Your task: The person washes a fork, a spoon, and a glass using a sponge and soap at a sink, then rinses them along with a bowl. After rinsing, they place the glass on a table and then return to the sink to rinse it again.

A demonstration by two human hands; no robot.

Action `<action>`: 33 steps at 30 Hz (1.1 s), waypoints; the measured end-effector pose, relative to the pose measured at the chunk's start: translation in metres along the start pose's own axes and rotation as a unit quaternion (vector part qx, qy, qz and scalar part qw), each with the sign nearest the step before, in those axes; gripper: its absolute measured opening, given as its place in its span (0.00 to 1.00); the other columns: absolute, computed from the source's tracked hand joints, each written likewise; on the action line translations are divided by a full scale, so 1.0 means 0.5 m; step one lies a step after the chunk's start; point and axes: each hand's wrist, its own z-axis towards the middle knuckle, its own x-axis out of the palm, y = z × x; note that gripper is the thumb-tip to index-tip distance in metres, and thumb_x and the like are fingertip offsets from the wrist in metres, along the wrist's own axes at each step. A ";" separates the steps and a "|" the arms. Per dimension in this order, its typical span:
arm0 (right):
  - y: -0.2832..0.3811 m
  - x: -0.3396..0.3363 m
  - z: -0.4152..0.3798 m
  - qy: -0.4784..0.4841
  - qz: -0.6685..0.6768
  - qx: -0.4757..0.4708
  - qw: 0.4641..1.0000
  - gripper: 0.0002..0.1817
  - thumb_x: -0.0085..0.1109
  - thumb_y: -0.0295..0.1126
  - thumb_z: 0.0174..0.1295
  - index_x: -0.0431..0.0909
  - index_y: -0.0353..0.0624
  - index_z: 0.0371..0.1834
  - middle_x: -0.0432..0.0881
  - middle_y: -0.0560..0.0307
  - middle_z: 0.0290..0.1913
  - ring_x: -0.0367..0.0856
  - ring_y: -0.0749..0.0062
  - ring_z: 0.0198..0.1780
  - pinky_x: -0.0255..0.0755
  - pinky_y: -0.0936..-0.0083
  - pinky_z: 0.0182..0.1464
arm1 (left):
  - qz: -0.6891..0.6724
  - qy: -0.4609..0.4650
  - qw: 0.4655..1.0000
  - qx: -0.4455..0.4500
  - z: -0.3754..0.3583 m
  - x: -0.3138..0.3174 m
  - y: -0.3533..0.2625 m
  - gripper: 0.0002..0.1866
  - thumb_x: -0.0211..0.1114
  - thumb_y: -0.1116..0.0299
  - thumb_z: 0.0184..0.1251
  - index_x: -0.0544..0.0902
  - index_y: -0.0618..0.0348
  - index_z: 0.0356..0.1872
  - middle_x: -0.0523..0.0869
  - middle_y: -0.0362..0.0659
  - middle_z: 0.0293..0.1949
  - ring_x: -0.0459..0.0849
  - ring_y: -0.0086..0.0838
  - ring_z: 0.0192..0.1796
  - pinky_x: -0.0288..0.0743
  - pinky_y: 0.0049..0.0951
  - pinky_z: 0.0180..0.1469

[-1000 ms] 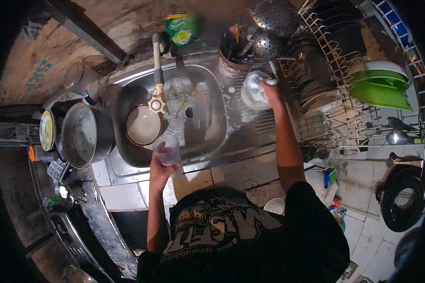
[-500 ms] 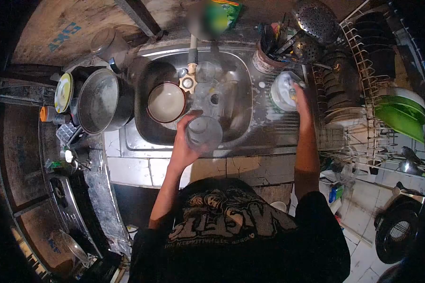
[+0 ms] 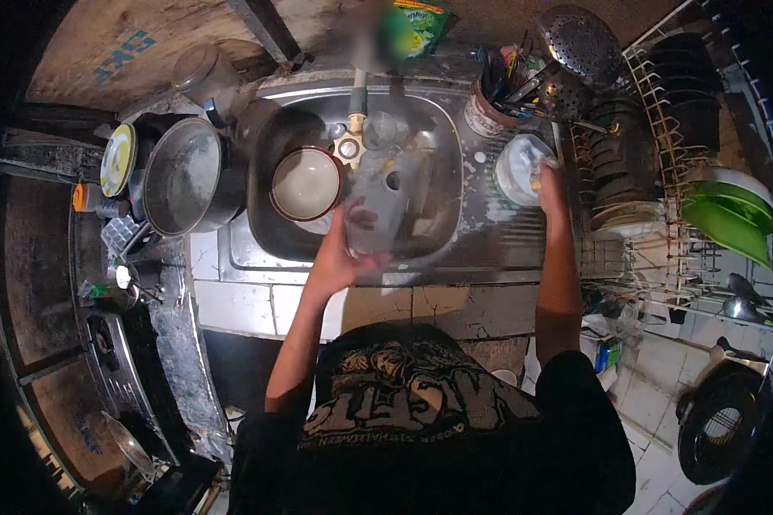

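Observation:
My left hand (image 3: 339,257) is wrapped around a clear drinking glass (image 3: 382,219) over the front of the sink (image 3: 442,245). The glass is tipped towards the basin, and its outline is faint. Over the drainboard, my right hand (image 3: 551,190) is closed at the rim of a white soapy tub (image 3: 515,167). A bit of yellowish sponge (image 3: 536,183) shows by its fingers, partly hidden. In the sink's left half sits a cream bowl (image 3: 307,184) with a brown rim, below the tap (image 3: 349,148).
A large pot (image 3: 185,176) and a yellow-rimmed plate (image 3: 118,160) stand left of the sink. Behind the drainboard is a utensil holder (image 3: 487,112). A wire dish rack (image 3: 661,154) with plates and green basins (image 3: 726,210) fills the right side.
My left hand has tipped the glass from nearly upright to leaning away from me over the basin. My right hand stays at the soapy tub, shifting only slightly.

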 end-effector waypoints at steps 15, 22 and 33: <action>0.229 0.036 -0.257 0.198 -0.116 -0.101 0.968 0.26 0.55 0.46 0.61 0.71 0.44 0.59 0.77 0.52 0.52 0.77 0.65 0.51 0.73 0.63 0.53 | 0.024 0.099 0.993 -0.065 0.012 0.018 -0.024 0.46 0.75 0.68 0.43 0.61 0.52 0.67 0.75 0.50 0.54 0.78 0.41 0.55 0.74 0.36 0.56; 0.302 0.236 -0.520 0.367 -0.365 -0.356 0.778 0.12 0.55 0.20 0.52 0.80 0.37 0.41 0.82 0.40 0.37 0.84 0.51 0.40 0.78 0.63 0.43 | 0.322 0.056 0.943 0.061 0.035 0.051 -0.101 0.45 0.74 0.70 0.35 0.66 0.49 0.64 0.74 0.51 0.53 0.76 0.51 0.54 0.73 0.42 0.54; 0.117 0.332 -0.496 0.470 -0.452 -0.520 0.552 0.15 0.51 0.35 0.60 0.73 0.39 0.47 0.77 0.44 0.47 0.77 0.51 0.46 0.69 0.59 0.52 | 0.438 0.085 0.827 0.341 0.026 0.038 -0.090 0.37 0.70 0.69 0.33 0.72 0.47 0.55 0.75 0.47 0.49 0.76 0.41 0.48 0.71 0.40 0.48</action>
